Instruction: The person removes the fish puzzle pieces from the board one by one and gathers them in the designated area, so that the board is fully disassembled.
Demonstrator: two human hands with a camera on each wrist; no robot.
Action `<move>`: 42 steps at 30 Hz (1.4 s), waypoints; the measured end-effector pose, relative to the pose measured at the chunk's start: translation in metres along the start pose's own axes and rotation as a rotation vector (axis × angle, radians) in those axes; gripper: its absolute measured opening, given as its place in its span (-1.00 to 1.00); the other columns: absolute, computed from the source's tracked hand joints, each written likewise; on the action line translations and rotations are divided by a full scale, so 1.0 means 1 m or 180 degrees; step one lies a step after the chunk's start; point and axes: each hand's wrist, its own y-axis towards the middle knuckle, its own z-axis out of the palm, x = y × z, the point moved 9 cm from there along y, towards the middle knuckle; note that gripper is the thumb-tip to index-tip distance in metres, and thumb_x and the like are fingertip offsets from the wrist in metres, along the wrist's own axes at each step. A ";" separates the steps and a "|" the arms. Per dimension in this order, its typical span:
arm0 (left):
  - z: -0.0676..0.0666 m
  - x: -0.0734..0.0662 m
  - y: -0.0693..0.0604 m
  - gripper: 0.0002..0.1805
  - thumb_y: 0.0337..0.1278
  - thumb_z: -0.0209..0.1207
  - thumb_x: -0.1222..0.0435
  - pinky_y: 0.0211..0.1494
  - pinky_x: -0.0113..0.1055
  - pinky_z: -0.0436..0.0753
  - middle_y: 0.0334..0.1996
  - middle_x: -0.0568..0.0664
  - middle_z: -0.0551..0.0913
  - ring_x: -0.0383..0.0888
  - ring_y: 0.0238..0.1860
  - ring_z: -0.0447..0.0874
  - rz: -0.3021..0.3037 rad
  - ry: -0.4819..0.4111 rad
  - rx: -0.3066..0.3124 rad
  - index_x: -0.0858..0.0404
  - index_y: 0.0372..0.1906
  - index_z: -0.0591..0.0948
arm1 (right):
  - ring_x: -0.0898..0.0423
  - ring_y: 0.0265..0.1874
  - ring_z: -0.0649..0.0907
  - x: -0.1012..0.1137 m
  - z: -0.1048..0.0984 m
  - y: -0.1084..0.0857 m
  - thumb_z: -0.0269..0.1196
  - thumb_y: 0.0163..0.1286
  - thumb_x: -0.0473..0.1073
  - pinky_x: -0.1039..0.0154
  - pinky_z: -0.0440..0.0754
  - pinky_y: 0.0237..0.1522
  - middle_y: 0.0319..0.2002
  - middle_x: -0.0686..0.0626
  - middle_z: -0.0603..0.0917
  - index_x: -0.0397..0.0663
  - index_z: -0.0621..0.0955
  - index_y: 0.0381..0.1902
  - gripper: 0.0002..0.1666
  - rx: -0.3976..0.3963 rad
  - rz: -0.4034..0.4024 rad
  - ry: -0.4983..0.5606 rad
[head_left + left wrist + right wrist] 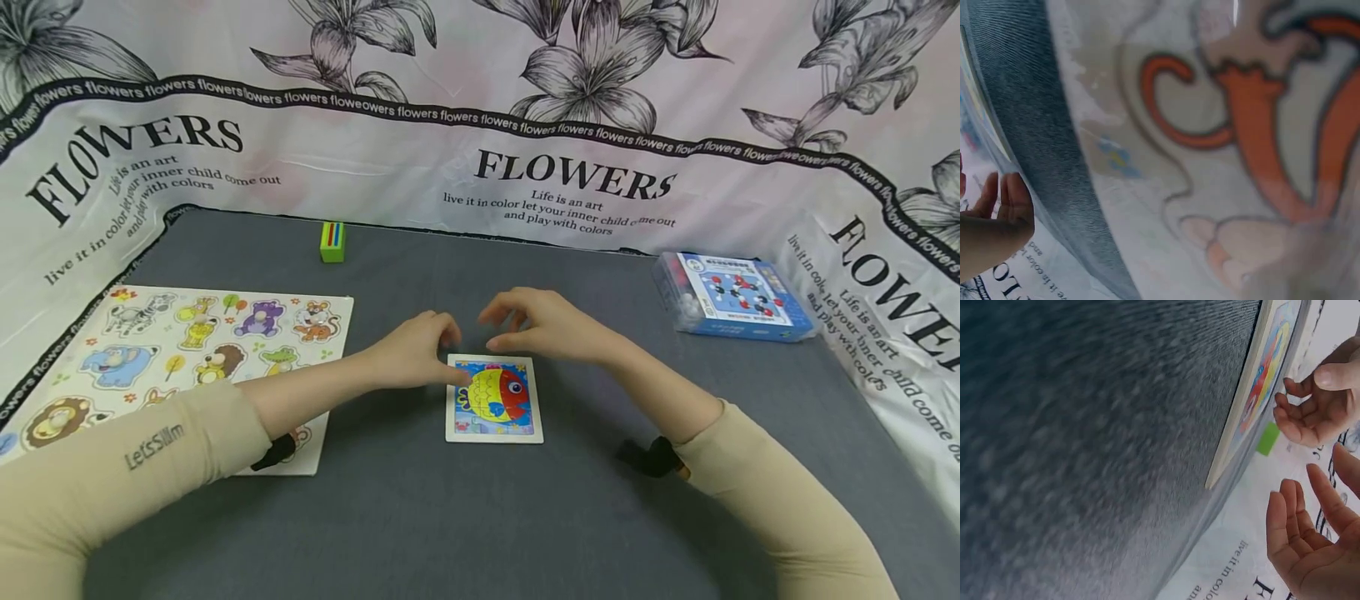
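One framed fish jigsaw puzzle (pixel 497 398) lies flat on the grey cloth (pixel 480 525), to the right of the animal board (pixel 167 331). The left hand (pixel 411 352) hovers over the puzzle's far-left corner, the right hand (pixel 549 325) just beyond its far-right one — both with fingers loosely bent, thumbs apart from them, holding nothing.

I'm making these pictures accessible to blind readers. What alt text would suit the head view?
A person's left hand and right hand, both relaxed and holding nothing, hover near a fish puzzle on a gray table. At left lies a board of cartoon animals, a green block beyond it; at right, a blue box; behind, a flower-printed cloth.
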 end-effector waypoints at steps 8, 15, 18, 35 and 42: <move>0.005 0.003 0.004 -0.45 -0.10 0.49 0.11 -0.11 -0.35 0.48 -0.18 0.08 0.56 -0.10 -0.16 0.46 0.0181 -0.0075 0.0090 0.32 -0.05 0.57 | 0.10 -0.17 0.67 -0.005 0.028 0.014 0.36 0.29 -0.09 0.23 0.64 -0.09 -0.05 0.00 0.67 0.08 0.62 0.09 -0.60 0.0396 0.0068 0.0018; 0.010 0.006 0.006 -0.41 -0.14 0.51 0.12 -0.16 -0.38 0.42 -0.23 0.08 0.52 -0.11 -0.20 0.42 0.0150 -0.0070 0.0090 0.34 -0.03 0.56 | 0.14 -0.28 0.64 -0.007 0.043 0.018 0.39 0.26 -0.13 0.32 0.63 -0.19 -0.13 -0.03 0.67 0.07 0.65 0.04 -0.62 0.0533 -0.0080 0.0014; 0.012 0.007 0.009 -0.43 -0.13 0.50 0.13 -0.19 -0.39 0.39 -0.24 0.07 0.51 -0.11 -0.21 0.41 0.0065 -0.0113 0.0109 0.34 -0.04 0.55 | 0.14 -0.28 0.64 -0.007 0.046 0.018 0.42 0.23 -0.13 0.32 0.63 -0.18 -0.15 -0.01 0.67 0.09 0.65 0.01 -0.63 0.0512 -0.0130 0.0004; 0.011 0.005 0.011 -0.50 -0.19 0.53 0.20 -0.29 -0.43 0.36 -0.25 0.12 0.54 -0.09 -0.22 0.42 -0.0198 -0.0145 0.0004 0.35 -0.16 0.57 | 0.17 -0.37 0.55 -0.003 0.048 0.018 0.49 0.14 -0.09 0.34 0.56 -0.28 -0.26 -0.01 0.58 0.11 0.68 -0.04 -0.61 0.0404 -0.0363 -0.0131; 0.012 0.007 0.010 -0.45 -0.20 0.54 0.19 -0.26 -0.41 0.36 -0.21 0.12 0.52 -0.09 -0.20 0.40 -0.0218 -0.0177 0.0038 0.36 -0.09 0.56 | 0.17 -0.39 0.56 -0.002 0.048 0.018 0.50 0.13 -0.09 0.35 0.57 -0.30 -0.28 -0.02 0.56 0.11 0.70 -0.03 -0.59 0.0400 -0.0412 -0.0140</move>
